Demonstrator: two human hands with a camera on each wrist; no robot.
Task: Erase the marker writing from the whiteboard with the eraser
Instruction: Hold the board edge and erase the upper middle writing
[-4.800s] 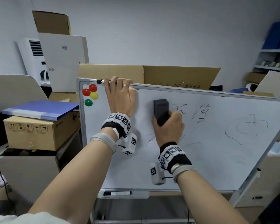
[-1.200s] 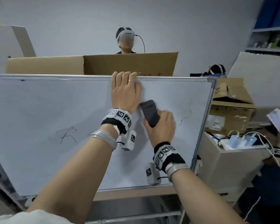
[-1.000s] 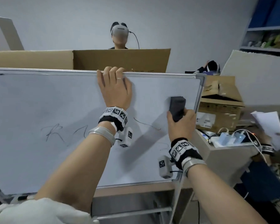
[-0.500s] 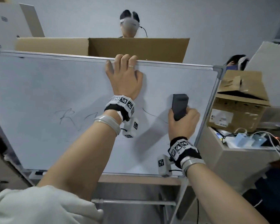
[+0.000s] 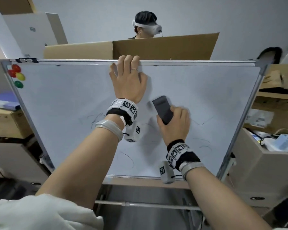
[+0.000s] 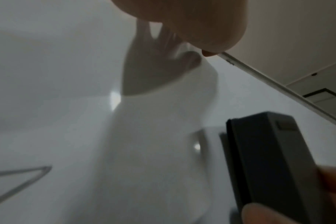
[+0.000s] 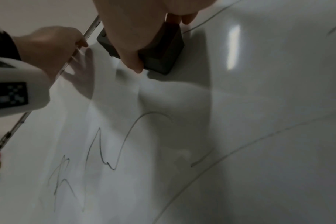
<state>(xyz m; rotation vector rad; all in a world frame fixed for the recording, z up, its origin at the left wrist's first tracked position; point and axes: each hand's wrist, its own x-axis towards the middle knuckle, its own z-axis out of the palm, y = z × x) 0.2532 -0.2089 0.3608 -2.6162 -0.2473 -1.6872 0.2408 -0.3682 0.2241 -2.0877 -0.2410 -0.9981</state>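
A framed whiteboard stands in front of me. My left hand hooks its fingers over the board's top edge, palm on the surface. My right hand grips a dark grey eraser, tilted and pressed to the board just right of my left wrist. The eraser shows close up in the left wrist view, and under my right hand's fingers as the eraser in the right wrist view. Faint marker strokes remain lower left, with more marker strokes lower right.
Round magnets sit in the board's top left corner. A cardboard sheet stands behind the board, and a person with a headset behind that. Boxes and a cabinet with cables are at right, boxes at left.
My right hand has swept the eraser leftward from near the board's right edge toward my left wrist, tilting it. The view has shifted left; the magnets are in sight again. The left hand stays on the top edge.
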